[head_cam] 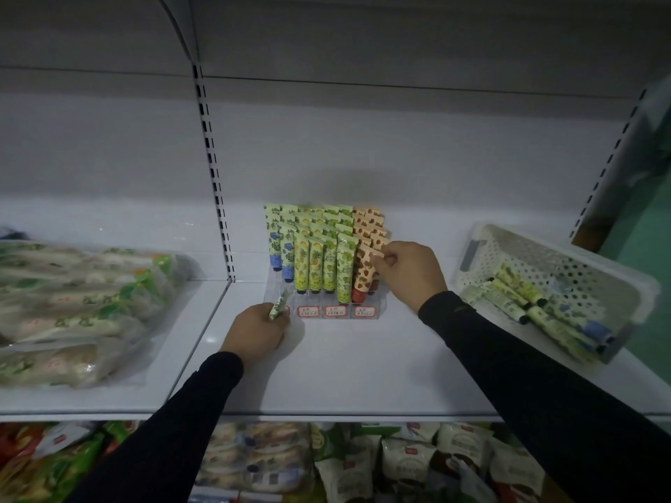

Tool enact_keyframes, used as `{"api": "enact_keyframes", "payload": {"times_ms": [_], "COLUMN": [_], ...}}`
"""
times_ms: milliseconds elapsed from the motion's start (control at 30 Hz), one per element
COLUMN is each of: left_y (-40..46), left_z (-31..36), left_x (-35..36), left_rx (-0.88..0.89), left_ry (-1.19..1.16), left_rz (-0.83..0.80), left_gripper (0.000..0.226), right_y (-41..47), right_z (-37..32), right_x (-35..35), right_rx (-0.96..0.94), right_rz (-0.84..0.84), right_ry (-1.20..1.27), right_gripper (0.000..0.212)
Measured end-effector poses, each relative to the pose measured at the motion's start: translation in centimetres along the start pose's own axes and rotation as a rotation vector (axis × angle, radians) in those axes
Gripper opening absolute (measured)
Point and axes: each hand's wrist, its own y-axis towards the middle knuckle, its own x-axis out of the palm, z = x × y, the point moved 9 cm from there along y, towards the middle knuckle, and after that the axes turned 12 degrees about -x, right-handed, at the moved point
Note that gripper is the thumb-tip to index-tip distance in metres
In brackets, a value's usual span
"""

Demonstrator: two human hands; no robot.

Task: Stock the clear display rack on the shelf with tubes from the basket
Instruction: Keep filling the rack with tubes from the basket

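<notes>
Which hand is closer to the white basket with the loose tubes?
Right. The right hand is at the red tube on the rack's right side, short of the white basket. The left hand, holding a green tube, is at the clear display rack's front left corner.

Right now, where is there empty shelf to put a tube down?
The shelf is bare in front of the clear rack, between the left hand and the right sleeve. Behind the rack it is bare up to the back wall. It is crowded on the left by the plastic bags and on the right by the basket.
</notes>
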Motion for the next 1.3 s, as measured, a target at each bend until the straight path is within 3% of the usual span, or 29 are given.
{"api": "enact_keyframes", "payload": {"times_ms": [1300], "left_y": [-0.3], "left_z": [0.2], "left_x": [0.0], "left_rx": [-0.015], "left_ry": [0.012], "left_rz": [0.007], "left_gripper": [0.033], "right_y": [1.6], "right_z": [-1.2], "right_x": [0.6], "right_rx": [-0.117], "right_rz": [-0.062], "right_ry": [-0.135], "right_gripper": [0.033]}}
